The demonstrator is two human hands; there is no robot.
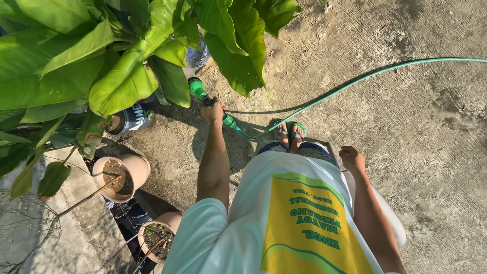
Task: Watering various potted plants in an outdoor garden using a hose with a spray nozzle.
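Note:
My left hand (213, 110) is stretched forward and grips a green spray nozzle (197, 89) on a thin green hose (355, 81). The nozzle points up and left into the large green leaves of a plant (101, 56). From the nozzle the hose loops past my feet (289, 134), which are in green sandals, and runs off to the right edge. My right hand (351, 158) hangs at my side with the fingers loosely curled and nothing in it. My white and yellow shirt fills the bottom middle of the view.
A dark container (133, 117) sits under the leaves. Two tan pots of soil (137, 170) (170, 220) stand at the lower left beside a stone ledge (66, 238). Rough concrete ground (416, 132) spreads to the right.

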